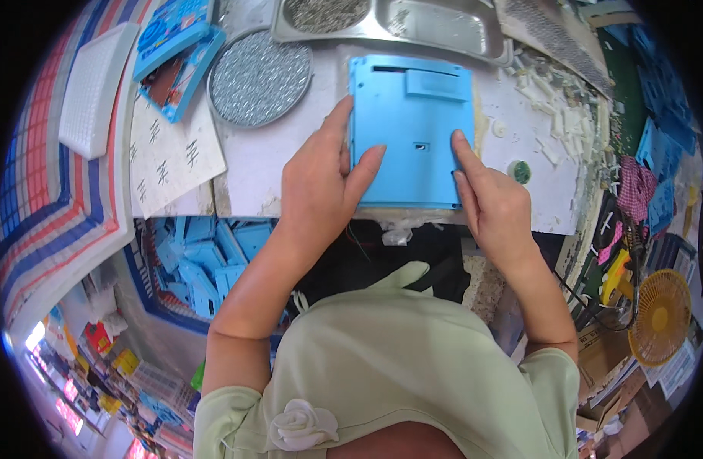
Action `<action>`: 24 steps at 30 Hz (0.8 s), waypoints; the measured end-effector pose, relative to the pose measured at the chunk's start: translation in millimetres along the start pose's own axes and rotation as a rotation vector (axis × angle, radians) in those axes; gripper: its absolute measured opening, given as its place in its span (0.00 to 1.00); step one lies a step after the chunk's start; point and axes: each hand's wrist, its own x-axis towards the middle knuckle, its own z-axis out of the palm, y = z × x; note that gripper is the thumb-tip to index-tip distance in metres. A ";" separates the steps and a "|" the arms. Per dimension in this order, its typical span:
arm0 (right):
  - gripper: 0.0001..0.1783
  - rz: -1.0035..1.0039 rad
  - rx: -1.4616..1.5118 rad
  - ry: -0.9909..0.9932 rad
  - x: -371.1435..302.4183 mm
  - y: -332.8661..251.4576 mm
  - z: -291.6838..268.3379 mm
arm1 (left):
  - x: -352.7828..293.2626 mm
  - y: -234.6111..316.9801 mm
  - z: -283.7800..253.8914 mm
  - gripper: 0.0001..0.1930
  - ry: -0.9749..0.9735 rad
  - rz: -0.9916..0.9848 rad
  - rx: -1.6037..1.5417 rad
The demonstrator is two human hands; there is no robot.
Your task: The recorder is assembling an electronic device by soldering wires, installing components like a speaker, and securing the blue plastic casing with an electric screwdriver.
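Note:
A flat, light-blue plastic casing [397, 164] lies on the white worktop in front of me. It has a long slot and a raised rectangular block at its far end, and a small cutout near its middle. My left hand [317, 172] grips its left edge, the thumb resting over the top face and the fingers along the side. Against the right edge presses my right hand [495, 203], with the index finger and thumb touching it. The casing sits between both hands. The undersides of the fingers are partly hidden.
Beyond the casing stand a round tray of small metal pieces [259, 76] and a steel compartment tray [443, 30]. Small white plastic parts [554, 115] lie scattered at right. Blue toy-like casings [179, 57] sit far left; a bin of blue parts [202, 264] is below the worktop.

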 end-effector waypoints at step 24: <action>0.07 -0.756 -0.347 -0.205 248.2 -69.2 82.9 | 64.9 -95.3 -72.2 0.04 0.328 0.133 0.328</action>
